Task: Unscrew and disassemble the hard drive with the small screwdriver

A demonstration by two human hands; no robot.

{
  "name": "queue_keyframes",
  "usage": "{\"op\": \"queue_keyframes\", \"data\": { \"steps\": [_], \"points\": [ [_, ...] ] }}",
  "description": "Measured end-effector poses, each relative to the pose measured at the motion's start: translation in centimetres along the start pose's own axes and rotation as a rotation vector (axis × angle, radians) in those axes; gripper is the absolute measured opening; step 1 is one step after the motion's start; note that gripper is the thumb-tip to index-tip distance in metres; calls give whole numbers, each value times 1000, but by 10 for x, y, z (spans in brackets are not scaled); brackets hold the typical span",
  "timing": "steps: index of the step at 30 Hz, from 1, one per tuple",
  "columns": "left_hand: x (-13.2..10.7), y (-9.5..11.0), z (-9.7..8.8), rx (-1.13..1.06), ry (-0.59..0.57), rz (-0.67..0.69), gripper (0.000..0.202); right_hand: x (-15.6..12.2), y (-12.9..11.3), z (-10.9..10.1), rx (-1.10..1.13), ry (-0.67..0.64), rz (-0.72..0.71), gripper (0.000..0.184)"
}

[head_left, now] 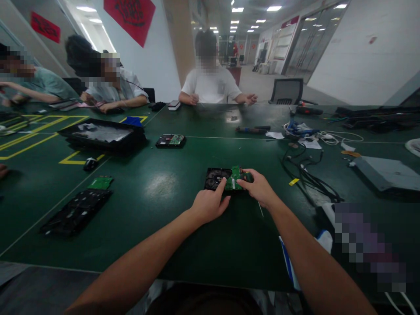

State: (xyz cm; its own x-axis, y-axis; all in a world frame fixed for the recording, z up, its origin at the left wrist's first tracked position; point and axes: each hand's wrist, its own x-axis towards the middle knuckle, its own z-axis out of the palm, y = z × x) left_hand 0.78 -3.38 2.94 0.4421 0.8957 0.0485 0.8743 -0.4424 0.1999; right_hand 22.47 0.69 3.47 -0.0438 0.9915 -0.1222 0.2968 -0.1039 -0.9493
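Observation:
A hard drive lies on the green table in front of me, its black underside facing up. Its green circuit board covers the right part and looks slightly skewed against the drive. My left hand rests at the drive's near edge, index finger stretched onto it and thumb apart. Closed around a screwdriver, my right hand also has its fingertips at the board's right edge. The screwdriver's thin shaft points down toward me below the palm. Part of its handle is hidden by the fingers.
At left lie black drive housings with a green board, and a black tray. Another hard drive sits farther back. Dark cables and a grey metal box occupy the right. Several people sit around the table.

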Motion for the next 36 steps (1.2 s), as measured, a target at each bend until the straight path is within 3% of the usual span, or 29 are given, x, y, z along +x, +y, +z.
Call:
{"op": "queue_keyframes", "data": {
  "steps": [8,14,19,30,36],
  "points": [
    [1,-3,0,-58,-24,-19,73,5,8,1,-3,25,-24,55],
    [-1,-4,-1,-73,-28,3,72,-1,0,0,146,-24,11,73],
    [0,-4,-2,-60,-46,40,68,-1,0,1,133,-53,6,82],
    [-2,-2,-3,4,-22,106,61,8,16,-2,-131,27,-107,70],
    [-3,-2,-5,4,-15,153,57,8,17,-2,-243,135,-99,49]
  ]
}}
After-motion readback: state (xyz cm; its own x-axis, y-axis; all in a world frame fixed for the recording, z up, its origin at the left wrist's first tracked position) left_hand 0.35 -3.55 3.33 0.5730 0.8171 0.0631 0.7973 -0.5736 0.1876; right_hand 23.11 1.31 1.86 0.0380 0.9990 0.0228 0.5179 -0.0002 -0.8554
